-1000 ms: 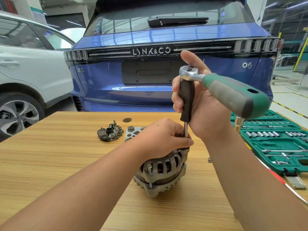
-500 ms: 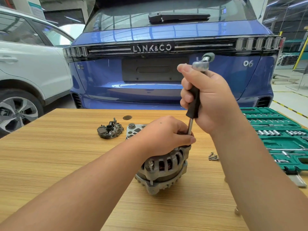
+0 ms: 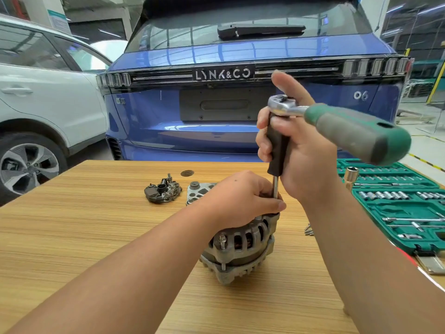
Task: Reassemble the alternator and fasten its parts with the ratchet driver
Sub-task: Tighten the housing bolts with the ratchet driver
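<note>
The wooden table (image 3: 72,237) is topped mid-near by the alternator (image 3: 240,247), gripped from above by the left hand (image 3: 243,198). The ratchet driver (image 3: 279,145) is held upright on it, its black grip clasped by the right hand (image 3: 305,153), green handle swung right.

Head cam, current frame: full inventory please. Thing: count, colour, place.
alternator: 1, grey metal, table centre, upright
ratchet driver: 1, chrome head, green-grey handle, atop a black-handled extension standing on the alternator
rectifier part: 1, dark grey, table behind alternator, left
cover plate: 1, grey, partly hidden behind the left hand
small disc: 1, dark, table far side
loose bolts: a few, silver, right of alternator
socket set case: 1, green, open, table right
table: 1, light wood
blue car: 1, behind table
white car: 1, left
left hand: grips alternator top, fingers at the shaft
right hand: holds the black extension handle
</note>
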A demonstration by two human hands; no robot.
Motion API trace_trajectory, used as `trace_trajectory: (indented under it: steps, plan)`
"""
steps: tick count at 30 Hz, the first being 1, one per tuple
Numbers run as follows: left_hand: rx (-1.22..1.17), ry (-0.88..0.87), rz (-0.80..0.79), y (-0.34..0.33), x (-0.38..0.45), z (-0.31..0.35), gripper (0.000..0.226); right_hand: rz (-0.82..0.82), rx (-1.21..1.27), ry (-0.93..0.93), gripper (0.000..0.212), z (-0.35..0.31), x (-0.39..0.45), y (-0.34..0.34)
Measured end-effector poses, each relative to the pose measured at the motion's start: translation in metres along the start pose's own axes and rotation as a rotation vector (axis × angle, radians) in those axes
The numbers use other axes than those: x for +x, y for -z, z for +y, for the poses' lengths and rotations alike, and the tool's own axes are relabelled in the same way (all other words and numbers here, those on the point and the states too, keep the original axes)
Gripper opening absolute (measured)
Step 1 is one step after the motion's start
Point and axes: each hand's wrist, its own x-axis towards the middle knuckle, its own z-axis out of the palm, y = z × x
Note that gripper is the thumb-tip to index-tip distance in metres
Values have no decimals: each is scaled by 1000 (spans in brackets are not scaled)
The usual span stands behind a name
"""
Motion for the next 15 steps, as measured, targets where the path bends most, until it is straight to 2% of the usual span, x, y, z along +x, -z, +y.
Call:
trace_trajectory:
  steps: [3, 7, 10, 13, 15]
  plan:
    - [1, 4, 2, 0, 2, -1, 18, 24, 75, -64, 43, -2, -1, 2]
    - [-14, 12, 6, 0, 3, -3, 17, 49, 39, -77, 42, 1, -5, -2]
    - [-16, 9, 9, -1, 3, -4, 17, 166, 68, -144, 35, -4, -2, -6]
    - [7, -7, -10, -1, 3, -3, 16, 348, -185, -102, 11, -4, -3, -12]
    - [1, -8, -25, -1, 3, -3, 16, 423, -280, -101, 12, -3, -1, -13]
